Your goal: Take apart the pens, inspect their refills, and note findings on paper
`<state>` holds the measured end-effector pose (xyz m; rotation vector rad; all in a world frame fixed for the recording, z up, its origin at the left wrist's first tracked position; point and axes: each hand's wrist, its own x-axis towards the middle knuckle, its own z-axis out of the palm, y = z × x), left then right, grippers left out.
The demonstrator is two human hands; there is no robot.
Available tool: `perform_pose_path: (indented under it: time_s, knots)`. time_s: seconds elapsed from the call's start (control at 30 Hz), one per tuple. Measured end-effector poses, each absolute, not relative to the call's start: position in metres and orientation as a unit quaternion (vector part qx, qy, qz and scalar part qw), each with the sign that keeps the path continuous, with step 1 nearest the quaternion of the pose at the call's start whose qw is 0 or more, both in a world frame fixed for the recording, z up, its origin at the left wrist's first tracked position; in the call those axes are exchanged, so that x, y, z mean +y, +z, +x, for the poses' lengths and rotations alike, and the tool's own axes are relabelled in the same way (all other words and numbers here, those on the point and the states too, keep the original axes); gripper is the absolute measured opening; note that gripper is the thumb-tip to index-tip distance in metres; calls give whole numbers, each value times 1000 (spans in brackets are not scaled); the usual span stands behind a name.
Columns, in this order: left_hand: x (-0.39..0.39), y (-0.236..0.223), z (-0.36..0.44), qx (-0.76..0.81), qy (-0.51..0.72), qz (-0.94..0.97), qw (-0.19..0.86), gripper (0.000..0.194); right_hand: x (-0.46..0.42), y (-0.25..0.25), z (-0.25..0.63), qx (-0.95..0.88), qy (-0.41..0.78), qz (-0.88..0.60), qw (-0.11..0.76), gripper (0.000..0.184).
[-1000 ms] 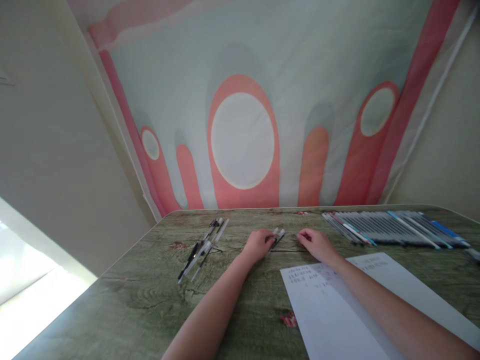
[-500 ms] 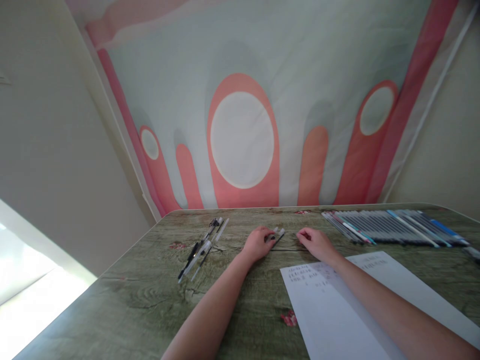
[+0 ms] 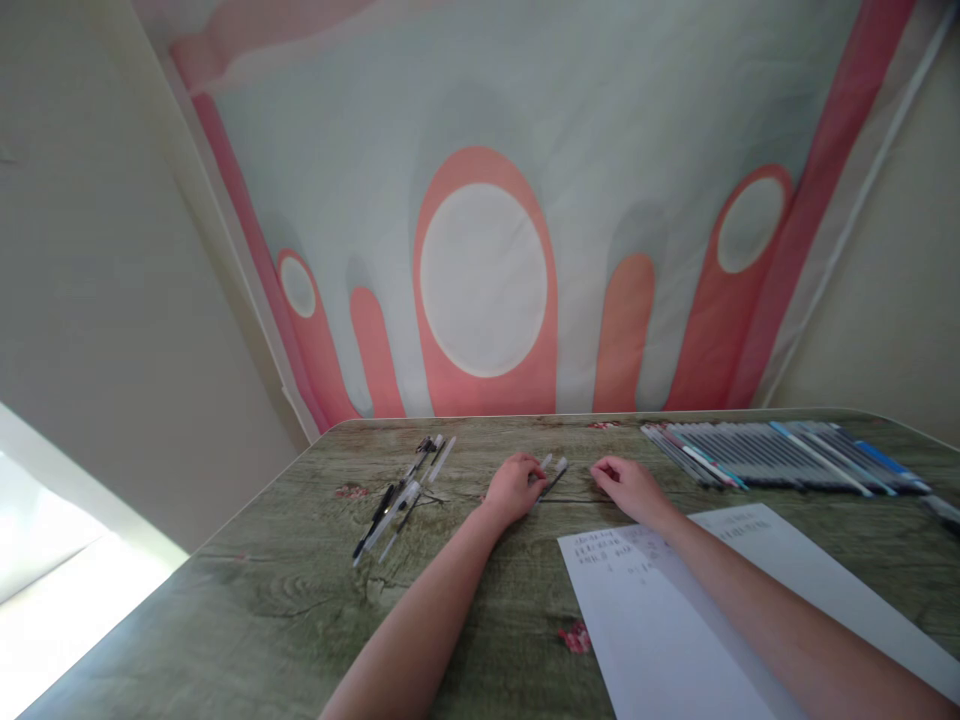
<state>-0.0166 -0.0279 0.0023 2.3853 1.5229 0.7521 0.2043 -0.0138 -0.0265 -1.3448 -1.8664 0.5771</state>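
Note:
My left hand [image 3: 516,488] rests low over the table, its fingers curled round a pen [image 3: 556,476] with a clear end and a dark shaft. A short clear piece [image 3: 547,462] pokes out by the fingertips; its kind is unclear. To the right, my right hand [image 3: 628,484] is closed, thumb and fingers pinched together. Whatever lies in that pinch is too small or hidden to make out. My right forearm crosses a white sheet of paper [image 3: 652,640] with handwriting along its upper part.
At the left lies a loose group of pens and clear pen parts [image 3: 401,505]. A long row of pens [image 3: 757,455], mostly grey with some blue and white ones, stretches along the back right. A dark object [image 3: 941,512] sits at the right edge of the wooden-patterned table [image 3: 285,590].
My hands stay almost in place. A dark tip showing at my right fingertips before no longer shows, and the dark piece between my left fingers is less visible. The view has shifted slightly.

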Motion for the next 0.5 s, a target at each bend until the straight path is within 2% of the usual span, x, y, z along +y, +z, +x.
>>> perform_pose_path:
  time_s: [0.27,0.4,0.5]
  knots:
    - [-28,5,-17,519,251,810,106,16,-13,-27,204,-729,224,-529,372,24]
    - [-34,16,-12,550,249,795,61,23,-13,-26,203,-726,222,-533,372,24]
    - [-41,25,-4,613,186,766,52,22,-13,-26,203,-725,230,-532,371,25]
